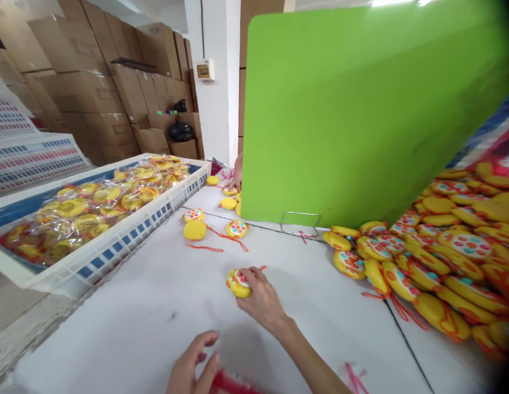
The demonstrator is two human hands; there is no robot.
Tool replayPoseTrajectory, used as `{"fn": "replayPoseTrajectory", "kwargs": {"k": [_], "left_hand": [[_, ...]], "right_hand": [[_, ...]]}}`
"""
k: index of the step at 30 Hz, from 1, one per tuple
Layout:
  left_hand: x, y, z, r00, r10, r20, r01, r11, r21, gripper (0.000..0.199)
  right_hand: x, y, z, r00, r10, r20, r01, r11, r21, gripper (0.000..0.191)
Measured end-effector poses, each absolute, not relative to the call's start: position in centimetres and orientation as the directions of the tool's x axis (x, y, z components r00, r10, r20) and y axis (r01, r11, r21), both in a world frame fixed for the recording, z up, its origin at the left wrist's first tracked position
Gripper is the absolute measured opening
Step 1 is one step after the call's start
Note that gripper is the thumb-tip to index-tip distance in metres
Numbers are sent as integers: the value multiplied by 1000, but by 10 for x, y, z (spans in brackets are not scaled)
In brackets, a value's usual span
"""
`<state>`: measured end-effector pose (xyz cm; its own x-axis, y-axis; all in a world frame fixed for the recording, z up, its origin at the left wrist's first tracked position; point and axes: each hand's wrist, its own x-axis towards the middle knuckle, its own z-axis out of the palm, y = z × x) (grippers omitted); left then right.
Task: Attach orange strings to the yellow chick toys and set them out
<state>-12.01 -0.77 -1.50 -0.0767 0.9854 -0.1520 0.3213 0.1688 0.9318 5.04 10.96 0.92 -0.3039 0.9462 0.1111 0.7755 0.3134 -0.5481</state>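
Note:
My right hand [260, 295] is closed around a small yellow toy [234, 285] over the white table. The toy has a white panel with coloured spots, and a bit of orange cord shows beyond my fingers. Nearer the bottom edge, my left hand [192, 364] has its thumb and fingers apart with nothing between them. Close beside it lies a red item [232, 384], blurred and cut off by the frame. Farther up the table rest a yellow toy lying plain side up [195, 230] and one with its spotted side up [237, 229], with orange cords between them.
A large heap of similar toys [443, 257] fills the right side. A green board [361, 115] stands upright on a wire stand [300, 224]. Another person's hand [238, 172] shows behind it. To the left is a white crate [94, 262] of bagged toys. Pink ties [355, 377] lie front right.

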Motion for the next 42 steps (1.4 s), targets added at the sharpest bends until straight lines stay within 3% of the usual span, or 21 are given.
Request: {"fn": "replayPoseTrajectory", "kwargs": {"k": [2, 4, 8, 10, 13, 15, 21, 25, 27, 28, 30, 33, 36, 38, 42], "left_hand": [[-111, -1, -2, -112, 946, -304, 54, 311, 949, 50], [-99, 8, 11, -59, 909, -412, -233, 389, 891, 55], [-83, 20, 31, 65, 876, -478, -580, 423, 697, 41], [-82, 21, 37, 122, 839, -531, -637, 476, 606, 39], [-85, 16, 44, 163, 789, -592, -670, 529, 521, 38], [-86, 13, 47, 176, 775, -607, -675, 544, 498, 34], [-83, 8, 50, 189, 775, -603, -698, 538, 472, 18], [-76, 3, 51, 362, 685, -633, -727, 632, 268, 10], [-74, 0, 48, 472, 641, -605, -698, 691, 187, 12], [-74, -1, 46, 499, 632, -593, -674, 713, 193, 14], [-78, -3, 41, 449, 668, -593, -618, 712, 334, 20], [-89, -6, 37, 152, 804, -575, -471, 570, 673, 35], [-104, -13, 39, -78, 909, -409, -187, 390, 902, 41], [-112, -20, 39, -88, 952, -293, 32, 296, 955, 42], [-117, -33, 35, -42, 993, -114, 321, 121, 939, 45]], "right_hand": [[55, 86, 16, -322, 936, 142, 741, 343, -577, 56], [58, 59, 24, -354, 918, 178, 684, 384, -620, 62], [71, 20, 36, -382, 904, 191, 468, 367, -804, 76], [83, 10, 38, -320, 939, 128, 384, 252, -888, 77], [98, 2, 36, -180, 983, 49, 376, 114, -920, 61], [101, -2, 35, -162, 985, 67, 369, 123, -921, 55], [84, -10, 43, -238, 949, 205, 352, 281, -893, 61], [77, -8, 57, -368, 917, 152, 322, 279, -904, 68], [75, -7, 62, -426, 895, 131, 286, 270, -919, 61], [75, -6, 64, -440, 890, 118, 268, 256, -929, 55], [74, -6, 63, -430, 899, 81, 237, 198, -951, 44], [74, -9, 57, -360, 933, 22, 227, 111, -968, 36], [75, -12, 53, -268, 963, 42, 258, 114, -959, 31], [75, -14, 53, -245, 967, 65, 292, 137, -946, 30], [74, -17, 53, -215, 972, 90, 323, 158, -933, 33]]}}
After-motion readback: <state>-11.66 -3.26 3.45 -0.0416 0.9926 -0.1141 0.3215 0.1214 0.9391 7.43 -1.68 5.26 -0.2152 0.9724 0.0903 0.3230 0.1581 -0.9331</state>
